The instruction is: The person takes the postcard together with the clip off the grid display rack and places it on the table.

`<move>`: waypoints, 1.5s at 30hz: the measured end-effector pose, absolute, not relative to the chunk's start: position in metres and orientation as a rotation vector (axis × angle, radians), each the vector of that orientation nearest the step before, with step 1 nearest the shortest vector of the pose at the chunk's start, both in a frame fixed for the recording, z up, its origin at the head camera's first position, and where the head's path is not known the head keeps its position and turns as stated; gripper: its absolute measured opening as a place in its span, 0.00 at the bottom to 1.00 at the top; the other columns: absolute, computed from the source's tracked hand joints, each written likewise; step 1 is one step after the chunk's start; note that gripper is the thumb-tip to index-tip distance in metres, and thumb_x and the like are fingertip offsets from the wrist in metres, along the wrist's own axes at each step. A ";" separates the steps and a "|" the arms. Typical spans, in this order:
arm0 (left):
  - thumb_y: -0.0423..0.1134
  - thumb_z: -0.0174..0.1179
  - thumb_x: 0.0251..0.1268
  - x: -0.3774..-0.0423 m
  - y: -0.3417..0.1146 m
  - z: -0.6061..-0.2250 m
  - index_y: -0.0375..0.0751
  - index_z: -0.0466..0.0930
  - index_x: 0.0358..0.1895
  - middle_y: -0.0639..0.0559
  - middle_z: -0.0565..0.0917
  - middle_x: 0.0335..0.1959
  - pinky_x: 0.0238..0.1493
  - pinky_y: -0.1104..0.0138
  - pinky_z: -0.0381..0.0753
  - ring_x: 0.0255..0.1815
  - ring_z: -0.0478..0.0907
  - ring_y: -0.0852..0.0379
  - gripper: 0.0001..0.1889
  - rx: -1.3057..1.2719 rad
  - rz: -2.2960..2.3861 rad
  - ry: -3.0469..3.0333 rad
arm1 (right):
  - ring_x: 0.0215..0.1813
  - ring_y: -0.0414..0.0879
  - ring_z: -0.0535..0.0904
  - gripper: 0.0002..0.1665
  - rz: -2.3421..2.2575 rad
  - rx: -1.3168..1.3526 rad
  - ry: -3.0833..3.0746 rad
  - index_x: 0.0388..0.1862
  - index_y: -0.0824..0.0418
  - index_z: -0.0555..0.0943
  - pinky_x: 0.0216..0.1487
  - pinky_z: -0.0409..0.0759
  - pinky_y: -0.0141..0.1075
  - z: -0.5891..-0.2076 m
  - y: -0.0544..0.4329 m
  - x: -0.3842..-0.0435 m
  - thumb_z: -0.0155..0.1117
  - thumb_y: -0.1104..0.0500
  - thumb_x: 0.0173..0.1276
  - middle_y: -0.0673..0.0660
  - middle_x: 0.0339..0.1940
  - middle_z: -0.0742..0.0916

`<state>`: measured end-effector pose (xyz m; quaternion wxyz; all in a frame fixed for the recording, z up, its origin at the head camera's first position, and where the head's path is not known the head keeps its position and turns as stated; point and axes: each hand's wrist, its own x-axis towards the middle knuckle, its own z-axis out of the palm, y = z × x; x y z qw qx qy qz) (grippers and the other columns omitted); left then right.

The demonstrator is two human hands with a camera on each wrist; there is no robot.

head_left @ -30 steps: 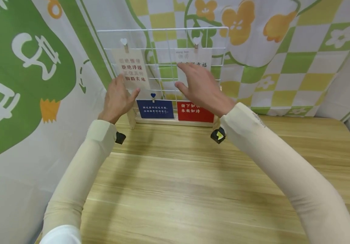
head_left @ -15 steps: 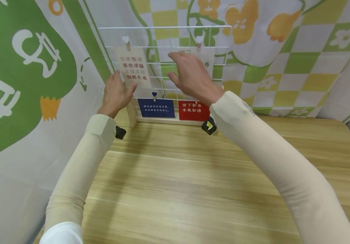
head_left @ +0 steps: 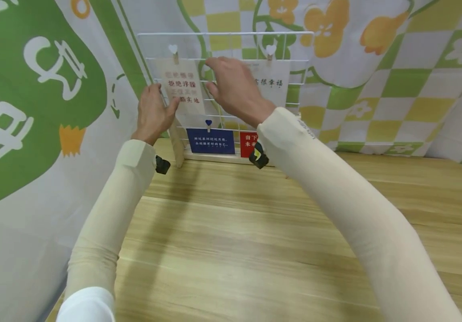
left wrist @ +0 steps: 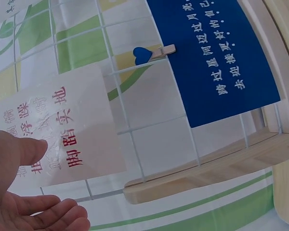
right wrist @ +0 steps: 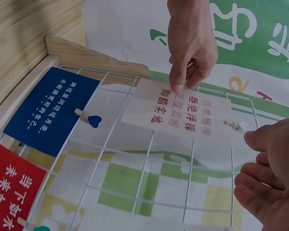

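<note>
A white wire grid (head_left: 231,33) stands on a wooden base with lettered cards clipped to it. My left hand (head_left: 152,114) is at the left edge of the cream card (head_left: 188,76); its thumb (left wrist: 33,150) overlaps the card, fingers loosely bent below. Whether it touches is unclear. My right hand (head_left: 235,87) hangs before the grid between the two upper cards, hiding part of the right white card (head_left: 277,85). In the right wrist view, its thumb and loosely bent fingers are near the wooden clip (right wrist: 233,126) on the cream card, with nothing visible between them.
A blue card (head_left: 211,141) with a blue heart clip (head_left: 208,123) hangs at the lower left. Beside it a red card (head_left: 248,144) is partly hidden by the right wrist. The wooden table (head_left: 231,237) spreads in front; patterned cloth (head_left: 375,89) hangs behind.
My right hand has moved left, away from the right white card and toward the cream one. My left hand stays beside the cream card; the head view has shifted slightly.
</note>
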<state>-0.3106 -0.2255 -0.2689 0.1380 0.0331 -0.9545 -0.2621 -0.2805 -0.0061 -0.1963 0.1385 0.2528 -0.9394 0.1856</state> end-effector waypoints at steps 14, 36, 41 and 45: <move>0.49 0.48 0.77 -0.319 -0.229 -0.257 0.34 0.60 0.72 0.38 0.74 0.64 0.64 0.56 0.75 0.62 0.72 0.44 0.29 0.112 -0.719 -2.757 | 0.64 0.43 0.77 0.24 0.600 0.741 -2.652 0.69 0.57 0.71 0.66 0.73 0.27 -0.179 -0.053 -0.299 0.54 0.56 0.76 0.53 0.67 0.80; 0.44 0.50 0.77 -0.326 -0.230 -0.250 0.33 0.72 0.64 0.39 0.82 0.55 0.49 0.63 0.85 0.50 0.81 0.49 0.22 0.123 -0.771 -2.752 | 0.56 0.47 0.82 0.19 0.514 0.678 -2.672 0.62 0.61 0.76 0.57 0.81 0.31 -0.172 -0.084 -0.316 0.48 0.64 0.75 0.56 0.57 0.85; 0.43 0.50 0.77 -0.327 -0.230 -0.249 0.34 0.74 0.61 0.40 0.83 0.54 0.47 0.65 0.85 0.48 0.81 0.50 0.20 0.129 -0.768 -2.764 | 0.55 0.49 0.82 0.18 0.494 0.674 -2.684 0.59 0.63 0.76 0.56 0.82 0.33 -0.171 -0.088 -0.320 0.47 0.66 0.74 0.58 0.56 0.85; 0.42 0.50 0.77 -0.328 -0.230 -0.249 0.33 0.76 0.59 0.40 0.83 0.53 0.47 0.65 0.84 0.48 0.81 0.50 0.18 0.118 -0.768 -2.757 | 0.52 0.49 0.83 0.20 0.498 0.677 -2.687 0.58 0.65 0.76 0.50 0.83 0.32 -0.170 -0.093 -0.321 0.42 0.70 0.72 0.59 0.54 0.85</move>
